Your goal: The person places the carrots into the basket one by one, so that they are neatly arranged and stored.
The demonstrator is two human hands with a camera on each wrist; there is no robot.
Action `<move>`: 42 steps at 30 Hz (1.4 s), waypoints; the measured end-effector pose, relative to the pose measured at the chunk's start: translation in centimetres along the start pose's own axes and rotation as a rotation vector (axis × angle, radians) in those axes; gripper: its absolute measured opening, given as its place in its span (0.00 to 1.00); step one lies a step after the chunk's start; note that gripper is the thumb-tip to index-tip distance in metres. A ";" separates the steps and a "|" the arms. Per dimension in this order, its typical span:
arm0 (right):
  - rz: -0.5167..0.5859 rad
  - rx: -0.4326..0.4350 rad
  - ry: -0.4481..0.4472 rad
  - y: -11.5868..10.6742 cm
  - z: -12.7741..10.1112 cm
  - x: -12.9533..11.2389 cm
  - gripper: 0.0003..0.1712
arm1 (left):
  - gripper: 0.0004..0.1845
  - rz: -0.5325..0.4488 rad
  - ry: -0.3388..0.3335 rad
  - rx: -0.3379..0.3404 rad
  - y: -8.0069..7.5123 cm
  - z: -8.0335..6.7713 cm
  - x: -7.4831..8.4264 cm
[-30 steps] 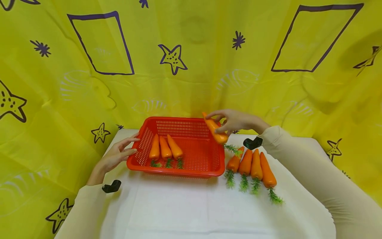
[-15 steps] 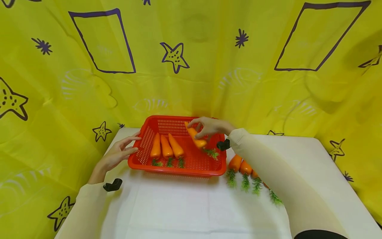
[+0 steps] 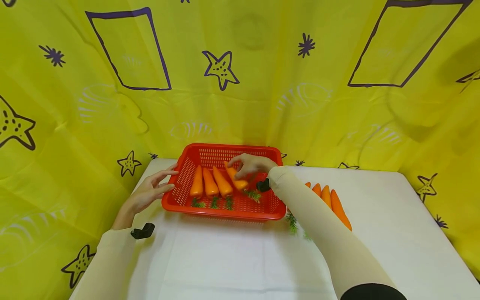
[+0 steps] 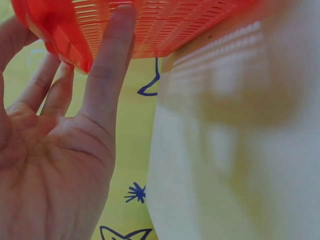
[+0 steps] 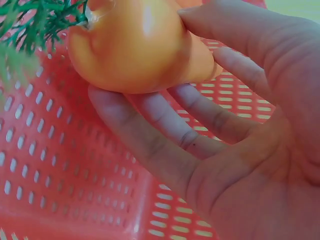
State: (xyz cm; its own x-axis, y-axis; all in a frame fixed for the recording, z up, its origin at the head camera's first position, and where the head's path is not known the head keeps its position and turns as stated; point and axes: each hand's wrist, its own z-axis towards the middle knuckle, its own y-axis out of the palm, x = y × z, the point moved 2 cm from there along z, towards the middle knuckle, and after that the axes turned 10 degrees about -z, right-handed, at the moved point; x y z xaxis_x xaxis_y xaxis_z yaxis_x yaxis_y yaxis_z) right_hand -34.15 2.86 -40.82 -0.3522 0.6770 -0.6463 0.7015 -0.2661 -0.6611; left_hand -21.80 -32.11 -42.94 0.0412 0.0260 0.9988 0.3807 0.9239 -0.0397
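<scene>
A red perforated plastic basket (image 3: 225, 213) stands on the white table. Three orange carrots with green leafy tops lie side by side in its left half, one of them a carrot (image 3: 223, 183) beside the held one. Inside the basket my right hand (image 3: 250, 165) grips another carrot (image 5: 135, 45) between thumb and fingers, its green top (image 5: 37, 22) toward the near side. At the basket's left end, my left hand (image 3: 148, 192) touches the wall and rim with mostly straight fingers. The left wrist view has the thumb (image 4: 105, 75) against the perforated wall.
Right of the basket, several more carrots (image 3: 339, 208) lie on the white table (image 3: 382, 208), partly hidden by my right sleeve (image 3: 318, 216). A yellow curtain (image 3: 255, 108) with drawn starfish hangs close behind the table and along both sides.
My right hand has carried the carrot leftward over the basket's right wall and down inside, beside the three carrots there. My left hand stays at the left rim.
</scene>
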 end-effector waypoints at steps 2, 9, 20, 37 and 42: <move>0.004 -0.004 0.009 0.3 0.5 0.2 0.33 | 0.26 -0.002 -0.002 -0.001 0.0 0.0 0.0; 0.029 -0.005 0.028 1.1 1.3 0.5 0.33 | 0.26 -0.008 -0.001 -0.001 -0.1 0.0 -0.1; 0.136 -0.027 0.040 1.9 1.6 0.5 0.32 | 0.25 0.007 0.001 0.004 -0.2 0.1 -0.1; 0.033 -0.022 0.013 1.8 1.4 0.5 0.36 | 0.26 0.013 0.005 0.006 0.1 0.0 0.0; -0.062 -0.030 0.019 1.4 0.8 0.1 0.37 | 0.26 0.023 0.001 0.005 0.1 0.0 0.0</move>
State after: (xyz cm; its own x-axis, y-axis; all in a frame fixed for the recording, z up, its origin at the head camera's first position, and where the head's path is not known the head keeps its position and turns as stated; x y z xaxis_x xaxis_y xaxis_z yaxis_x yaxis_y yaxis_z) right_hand -33.72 2.02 -42.11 -0.3838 0.7044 -0.5971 0.6974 -0.2028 -0.6874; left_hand -21.80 -32.03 -42.99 0.0509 0.0469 0.9976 0.3754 0.9247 -0.0626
